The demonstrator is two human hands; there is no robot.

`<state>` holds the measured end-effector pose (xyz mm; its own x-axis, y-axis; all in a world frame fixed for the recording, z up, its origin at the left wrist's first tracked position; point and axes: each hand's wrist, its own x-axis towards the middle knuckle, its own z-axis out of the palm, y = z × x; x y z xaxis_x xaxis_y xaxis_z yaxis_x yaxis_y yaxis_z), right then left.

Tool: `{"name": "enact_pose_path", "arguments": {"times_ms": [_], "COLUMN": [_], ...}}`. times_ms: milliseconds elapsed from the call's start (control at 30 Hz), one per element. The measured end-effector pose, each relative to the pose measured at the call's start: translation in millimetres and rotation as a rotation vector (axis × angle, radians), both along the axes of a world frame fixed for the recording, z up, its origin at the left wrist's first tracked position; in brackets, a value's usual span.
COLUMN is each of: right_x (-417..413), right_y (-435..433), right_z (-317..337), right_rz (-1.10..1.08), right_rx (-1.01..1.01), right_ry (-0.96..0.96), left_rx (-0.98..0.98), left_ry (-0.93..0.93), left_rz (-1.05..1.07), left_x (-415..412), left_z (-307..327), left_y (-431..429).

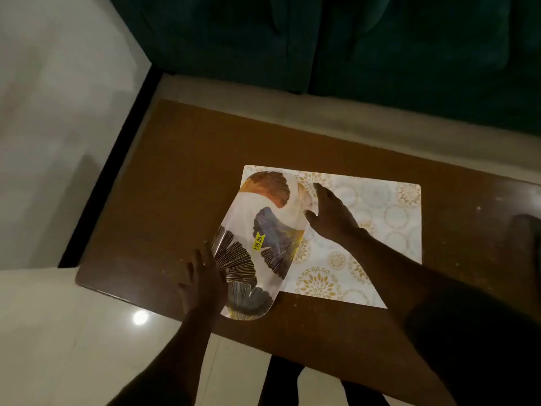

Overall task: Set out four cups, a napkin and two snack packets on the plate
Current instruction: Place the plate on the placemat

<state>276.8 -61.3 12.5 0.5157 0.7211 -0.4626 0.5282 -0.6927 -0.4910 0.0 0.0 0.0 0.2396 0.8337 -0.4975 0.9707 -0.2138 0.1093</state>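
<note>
A long oval plate with leaf prints and a yellow price sticker lies tilted across the left end of a white and gold placemat on the brown table. My left hand grips its near left rim. My right hand grips its far right rim, fingers spread along the edge. No cups, napkin or snack packets are in view.
The brown wooden table runs left to right, its near edge under my arms. A dark green sofa stands behind it. A dark object sits at the table's right edge. Glossy white floor lies to the left and below.
</note>
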Motion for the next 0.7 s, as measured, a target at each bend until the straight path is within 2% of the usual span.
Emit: {"name": "enact_pose_path", "arguments": {"times_ms": [133, 267, 367, 467, 533, 700], "right_x": [0, -8, -7, 3, 11, 8], "right_y": [9, 19, 17, -8, -41, -138], "right_z": [-19, -33, -35, -32, -28, -25], "right_rz": [-0.002, -0.065, -0.164, -0.331, -0.461, -0.688], "right_rx": [-0.024, 0.002, 0.034, -0.026, -0.090, -0.215], "right_ry": [0.037, 0.048, 0.059, 0.044, 0.052, 0.126], "left_rx": [-0.001, -0.019, 0.008, 0.090, 0.133, 0.174], "left_ry": [0.061, 0.034, 0.010, -0.054, -0.099, -0.040], "left_rz": [-0.026, -0.034, -0.090, -0.166, -0.264, -0.643], "left_x": [-13, -12, -9, 4, 25, 97], "left_z": [-12, -12, -7, -2, -1, -3], "left_y": [-3, 4, 11, 27, 37, 50]}}
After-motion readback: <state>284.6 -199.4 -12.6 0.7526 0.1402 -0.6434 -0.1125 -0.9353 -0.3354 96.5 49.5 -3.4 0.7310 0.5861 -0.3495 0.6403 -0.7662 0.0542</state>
